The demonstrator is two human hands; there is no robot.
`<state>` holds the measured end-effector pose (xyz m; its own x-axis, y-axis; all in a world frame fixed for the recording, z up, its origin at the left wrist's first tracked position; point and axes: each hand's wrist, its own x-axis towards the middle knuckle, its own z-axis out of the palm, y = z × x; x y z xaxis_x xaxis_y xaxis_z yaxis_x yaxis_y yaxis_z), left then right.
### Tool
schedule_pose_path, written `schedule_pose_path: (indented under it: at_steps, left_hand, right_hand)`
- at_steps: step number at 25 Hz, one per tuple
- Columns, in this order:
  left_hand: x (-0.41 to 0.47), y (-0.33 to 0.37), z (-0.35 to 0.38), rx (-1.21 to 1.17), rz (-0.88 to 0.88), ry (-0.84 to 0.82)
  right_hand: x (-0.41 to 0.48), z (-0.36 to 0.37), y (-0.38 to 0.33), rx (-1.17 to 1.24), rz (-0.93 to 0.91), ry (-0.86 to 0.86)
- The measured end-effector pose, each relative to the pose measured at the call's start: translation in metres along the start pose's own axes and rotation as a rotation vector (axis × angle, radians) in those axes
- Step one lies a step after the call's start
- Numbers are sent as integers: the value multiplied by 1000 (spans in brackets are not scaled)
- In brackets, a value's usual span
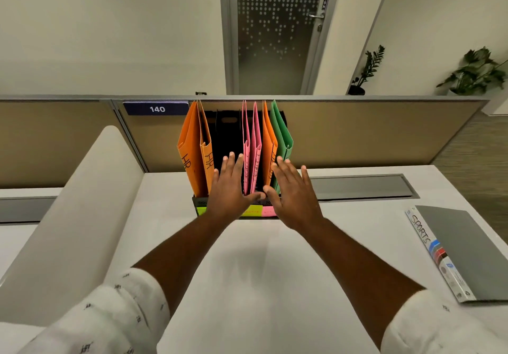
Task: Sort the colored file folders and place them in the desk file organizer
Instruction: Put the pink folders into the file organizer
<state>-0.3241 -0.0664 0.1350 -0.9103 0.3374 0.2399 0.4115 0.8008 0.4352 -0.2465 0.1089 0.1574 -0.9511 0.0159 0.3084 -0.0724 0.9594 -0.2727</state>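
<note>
Hands spread before the desk file organizer (pixel 200 202), the left hand (pixel 231 189) and right hand (pixel 294 194) covering most of its front edge and parts of the coloured labels (pixel 253 212) stuck there, whose writing is too small to read. The right hand hides most of the lettering on the orange folder (pixel 268 145) beside the green folders (pixel 283 136); whether it touches them cannot be told. The grey binder (pixel 453 249) runs off the right edge, its spine's small print illegible

Orange folders (pixel 192 145), pink folders (pixel 251 145), green folders (pixel 283 134); black organizer (pixel 228 134), labels (pixel 202 210) perhaps yellow, pink
</note>
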Motion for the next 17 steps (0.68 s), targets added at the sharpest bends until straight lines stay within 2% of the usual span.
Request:
schedule_pose_path:
  at_steps: [3,8,17]
  left_hand:
    - [-52,-9,16,6,-14,-38]
    - [-128,-19,41,69,-46,-195]
    - [-222,-6,70,129,57,-314]
  right_hand:
    - [-56,14,13,-39,66,-33]
    - [-142,31,31,-137,151,-169]
    - [-254,34,51,-175,295,-242]
